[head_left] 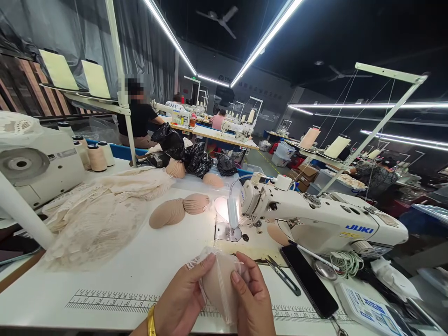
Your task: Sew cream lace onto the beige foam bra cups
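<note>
Between my hands, above the printed ruler at the table's front, is a beige bra cup [220, 285] with sheer white lace fabric over it. My left hand [182, 291] grips its left side, thumb on top. My right hand [254, 296] pinches the right edge, with the thumb lying against the cup and the fingers behind. Just beyond is the lit needle area of a white sewing machine [301, 217]. Thread snips [285, 276] lie to the right of my right hand. Stacked beige cups [168, 214] rest on the table farther left.
A heap of cream lace fabric [105, 210] covers the left of the table, near thread cones [97, 157] and another machine [38, 158]. A black phone [310, 280] and a white box [369, 308] lie at the right. Black plastic bags [198, 158] sit behind; a person in black [138, 116] sits beyond.
</note>
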Action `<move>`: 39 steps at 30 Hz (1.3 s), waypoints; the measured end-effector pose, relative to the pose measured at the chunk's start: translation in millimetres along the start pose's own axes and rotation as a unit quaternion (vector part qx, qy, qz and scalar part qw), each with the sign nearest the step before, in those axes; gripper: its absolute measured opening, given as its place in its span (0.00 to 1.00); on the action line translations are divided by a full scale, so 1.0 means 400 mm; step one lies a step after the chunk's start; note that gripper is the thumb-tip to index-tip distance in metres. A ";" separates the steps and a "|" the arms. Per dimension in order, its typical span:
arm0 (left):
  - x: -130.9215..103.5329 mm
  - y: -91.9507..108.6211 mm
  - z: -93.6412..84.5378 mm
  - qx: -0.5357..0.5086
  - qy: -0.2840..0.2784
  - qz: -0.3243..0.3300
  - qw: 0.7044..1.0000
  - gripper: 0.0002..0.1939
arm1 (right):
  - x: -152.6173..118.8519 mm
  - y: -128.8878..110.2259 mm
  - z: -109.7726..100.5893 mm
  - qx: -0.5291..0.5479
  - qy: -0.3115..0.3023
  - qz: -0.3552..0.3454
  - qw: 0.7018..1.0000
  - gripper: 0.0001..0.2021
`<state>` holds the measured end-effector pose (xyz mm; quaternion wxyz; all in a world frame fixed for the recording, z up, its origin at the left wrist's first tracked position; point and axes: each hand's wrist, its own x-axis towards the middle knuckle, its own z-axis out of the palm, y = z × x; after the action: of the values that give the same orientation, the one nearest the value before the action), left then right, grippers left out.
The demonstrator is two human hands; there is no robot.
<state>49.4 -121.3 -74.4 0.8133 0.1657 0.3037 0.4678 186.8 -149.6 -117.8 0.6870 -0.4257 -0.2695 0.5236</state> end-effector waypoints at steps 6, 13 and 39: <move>-0.001 0.000 0.004 -0.006 0.004 -0.004 1.000 0.19 | 0.001 -0.002 -0.001 0.004 -0.024 0.003 1.000 0.29; 0.007 0.011 0.022 0.037 -0.019 -0.003 0.999 0.18 | 0.015 -0.001 -0.016 -0.014 -0.083 0.013 0.996 0.34; 0.272 0.181 0.038 0.757 -0.434 0.280 0.401 0.11 | 0.321 -0.153 -0.127 -0.619 -0.335 -0.398 0.588 0.18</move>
<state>52.4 9.6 -59.8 0.2013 0.9699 0.0769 0.1135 297.4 -48.6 -99.2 0.2585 -0.3935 -0.8822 0.0104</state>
